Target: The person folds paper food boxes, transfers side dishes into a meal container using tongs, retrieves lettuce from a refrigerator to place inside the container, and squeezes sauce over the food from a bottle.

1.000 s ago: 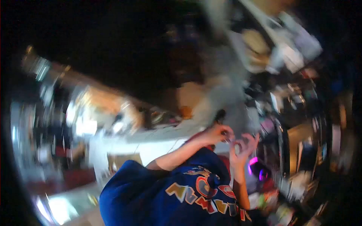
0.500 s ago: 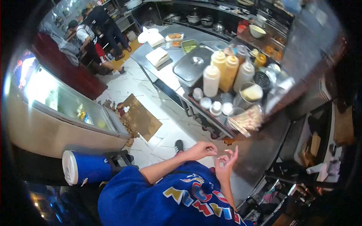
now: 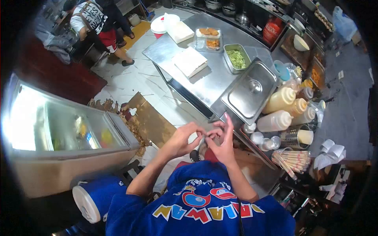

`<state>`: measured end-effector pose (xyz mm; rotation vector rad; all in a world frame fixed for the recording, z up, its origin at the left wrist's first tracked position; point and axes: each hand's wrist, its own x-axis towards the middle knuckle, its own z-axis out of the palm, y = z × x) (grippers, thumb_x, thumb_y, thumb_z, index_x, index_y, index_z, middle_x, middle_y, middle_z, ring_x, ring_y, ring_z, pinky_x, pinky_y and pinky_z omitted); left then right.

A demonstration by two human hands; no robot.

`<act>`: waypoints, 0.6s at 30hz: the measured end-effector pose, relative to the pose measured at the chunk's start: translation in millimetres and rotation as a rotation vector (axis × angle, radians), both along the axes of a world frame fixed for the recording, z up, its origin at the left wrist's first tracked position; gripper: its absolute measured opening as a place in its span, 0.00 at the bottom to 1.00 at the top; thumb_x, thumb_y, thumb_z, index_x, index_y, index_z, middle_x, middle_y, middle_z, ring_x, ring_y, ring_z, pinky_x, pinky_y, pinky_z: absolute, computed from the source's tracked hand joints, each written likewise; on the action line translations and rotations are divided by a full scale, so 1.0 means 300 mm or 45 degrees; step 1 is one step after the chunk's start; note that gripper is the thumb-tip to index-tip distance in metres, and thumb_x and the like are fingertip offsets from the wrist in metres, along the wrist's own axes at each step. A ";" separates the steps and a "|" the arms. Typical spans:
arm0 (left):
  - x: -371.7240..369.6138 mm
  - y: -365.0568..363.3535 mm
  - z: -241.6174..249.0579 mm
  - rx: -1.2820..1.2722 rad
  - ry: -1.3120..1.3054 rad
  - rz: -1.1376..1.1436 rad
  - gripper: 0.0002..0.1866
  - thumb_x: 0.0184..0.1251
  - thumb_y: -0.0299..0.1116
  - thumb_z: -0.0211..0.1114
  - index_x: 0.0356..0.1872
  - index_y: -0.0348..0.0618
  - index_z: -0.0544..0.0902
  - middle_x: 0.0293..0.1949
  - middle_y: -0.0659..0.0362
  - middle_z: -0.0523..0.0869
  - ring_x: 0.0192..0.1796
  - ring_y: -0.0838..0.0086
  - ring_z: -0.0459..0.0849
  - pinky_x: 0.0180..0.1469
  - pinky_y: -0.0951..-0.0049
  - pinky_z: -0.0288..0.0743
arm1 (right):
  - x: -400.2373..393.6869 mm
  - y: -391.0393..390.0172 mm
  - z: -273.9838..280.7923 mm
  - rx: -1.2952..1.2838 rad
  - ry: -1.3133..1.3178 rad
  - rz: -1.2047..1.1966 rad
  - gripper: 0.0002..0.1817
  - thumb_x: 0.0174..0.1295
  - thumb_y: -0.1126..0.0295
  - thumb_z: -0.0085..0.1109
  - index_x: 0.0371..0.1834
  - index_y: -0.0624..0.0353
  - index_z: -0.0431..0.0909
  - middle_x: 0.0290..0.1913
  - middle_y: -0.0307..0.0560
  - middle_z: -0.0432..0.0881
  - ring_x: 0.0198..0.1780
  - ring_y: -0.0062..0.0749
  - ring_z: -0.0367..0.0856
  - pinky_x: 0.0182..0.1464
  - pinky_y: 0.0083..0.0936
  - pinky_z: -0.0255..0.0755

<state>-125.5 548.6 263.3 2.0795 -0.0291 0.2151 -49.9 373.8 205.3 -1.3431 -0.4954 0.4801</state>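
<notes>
My left hand [image 3: 183, 140] is in front of my chest, its fingers bent and their tips pressed together. Facing it, my right hand [image 3: 223, 142] pinches with thumb and bent fingers while one finger points up. The fingertips of both hands meet or nearly meet; anything between them is too small to make out. Just beyond my right hand is the corner of a steel table [image 3: 157, 59], with a lidded steel pan [image 3: 252, 94] on it. Squeeze bottles [image 3: 274, 121] with pale sauce stand to the right of that pan.
On the table are white boxes [image 3: 190, 62], a clear container of patties [image 3: 208, 39] and a pan of shredded greens [image 3: 236, 59]. Bundled sticks [image 3: 291, 160] lie at right. A glass-topped freezer [image 3: 71, 126] and blue jug [image 3: 98, 196] are left. Two people [image 3: 90, 19] stand at the back.
My view has turned and come closer to the table, so it looks larger. My left hand has risen and moved left; the fingertips of both hands have come together.
</notes>
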 end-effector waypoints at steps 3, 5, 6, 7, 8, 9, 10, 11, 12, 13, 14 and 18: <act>0.101 0.143 0.064 -0.019 -0.084 -0.024 0.14 0.57 0.17 0.68 0.45 0.38 0.82 0.35 0.54 0.83 0.39 0.66 0.84 0.45 0.69 0.78 | 0.111 0.152 0.029 0.321 0.287 0.038 0.54 0.59 0.82 0.64 0.82 0.52 0.37 0.62 0.53 0.63 0.52 0.34 0.81 0.53 0.28 0.74; 0.177 0.215 0.090 -0.059 -0.044 0.014 0.14 0.57 0.16 0.68 0.45 0.38 0.82 0.35 0.56 0.83 0.39 0.69 0.84 0.46 0.70 0.78 | 0.181 0.249 0.025 0.510 0.421 0.063 0.54 0.59 0.82 0.64 0.82 0.50 0.37 0.62 0.53 0.63 0.53 0.36 0.81 0.54 0.29 0.75; 0.217 0.251 0.108 -0.016 0.007 0.033 0.14 0.57 0.16 0.69 0.44 0.38 0.82 0.35 0.58 0.82 0.40 0.75 0.82 0.47 0.72 0.78 | 0.217 0.284 0.021 0.516 0.483 0.091 0.54 0.60 0.81 0.64 0.82 0.47 0.36 0.63 0.53 0.64 0.56 0.40 0.80 0.57 0.32 0.76; 0.256 0.280 0.122 -0.082 0.077 0.077 0.13 0.58 0.16 0.69 0.44 0.37 0.82 0.35 0.59 0.82 0.40 0.76 0.82 0.48 0.72 0.79 | 0.250 0.323 0.025 0.583 0.551 0.083 0.54 0.59 0.80 0.63 0.82 0.47 0.36 0.63 0.54 0.64 0.57 0.41 0.80 0.58 0.34 0.76; 0.294 0.301 0.125 -0.150 0.148 0.118 0.12 0.59 0.16 0.69 0.43 0.37 0.82 0.36 0.60 0.81 0.41 0.78 0.82 0.49 0.72 0.79 | 0.282 0.356 0.031 0.647 0.618 0.068 0.54 0.59 0.80 0.63 0.82 0.46 0.36 0.64 0.54 0.64 0.58 0.43 0.80 0.59 0.36 0.76; 0.331 0.328 0.117 -0.220 0.214 0.153 0.11 0.60 0.16 0.69 0.43 0.37 0.81 0.36 0.61 0.81 0.42 0.79 0.81 0.50 0.72 0.79 | 0.319 0.388 0.031 0.710 0.678 0.048 0.54 0.59 0.80 0.63 0.82 0.45 0.36 0.64 0.54 0.64 0.58 0.44 0.79 0.60 0.37 0.76; 0.361 0.367 0.084 -0.353 0.267 0.155 0.10 0.63 0.17 0.67 0.45 0.37 0.80 0.38 0.64 0.80 0.43 0.82 0.80 0.54 0.73 0.79 | 0.353 0.415 0.017 0.776 0.704 0.017 0.55 0.58 0.80 0.62 0.83 0.43 0.36 0.66 0.55 0.65 0.61 0.48 0.78 0.62 0.42 0.76; 0.417 0.412 0.082 -0.391 0.299 0.169 0.11 0.64 0.16 0.67 0.45 0.37 0.80 0.38 0.64 0.80 0.44 0.82 0.80 0.55 0.73 0.79 | 0.401 0.451 0.012 0.814 0.715 -0.032 0.55 0.58 0.80 0.62 0.83 0.42 0.35 0.66 0.55 0.65 0.61 0.48 0.78 0.62 0.43 0.75; 0.449 0.442 0.075 -0.445 0.349 0.195 0.11 0.64 0.16 0.67 0.46 0.37 0.79 0.39 0.64 0.79 0.44 0.82 0.80 0.55 0.73 0.79 | 0.432 0.475 0.011 0.832 0.745 -0.084 0.55 0.57 0.81 0.62 0.83 0.42 0.35 0.66 0.55 0.65 0.61 0.49 0.78 0.63 0.43 0.75; 0.455 0.456 0.063 -0.517 0.417 0.232 0.12 0.64 0.16 0.67 0.46 0.37 0.79 0.39 0.64 0.79 0.44 0.82 0.80 0.56 0.74 0.78 | 0.441 0.483 0.007 0.829 0.793 -0.139 0.56 0.57 0.81 0.62 0.83 0.41 0.35 0.67 0.54 0.65 0.62 0.49 0.77 0.63 0.44 0.75; 0.464 0.469 0.050 -0.589 0.465 0.198 0.12 0.64 0.16 0.66 0.46 0.36 0.79 0.39 0.64 0.79 0.44 0.82 0.81 0.54 0.74 0.79 | 0.469 0.498 0.000 0.782 0.775 -0.201 0.57 0.57 0.81 0.61 0.83 0.40 0.31 0.68 0.54 0.65 0.62 0.50 0.77 0.64 0.45 0.74; 0.601 0.589 0.017 -0.718 0.609 -0.029 0.13 0.67 0.18 0.66 0.50 0.35 0.77 0.36 0.64 0.79 0.41 0.80 0.84 0.48 0.77 0.82 | 0.517 0.585 -0.050 0.717 0.653 -0.148 0.61 0.59 0.83 0.61 0.82 0.37 0.24 0.68 0.58 0.64 0.57 0.46 0.80 0.60 0.41 0.77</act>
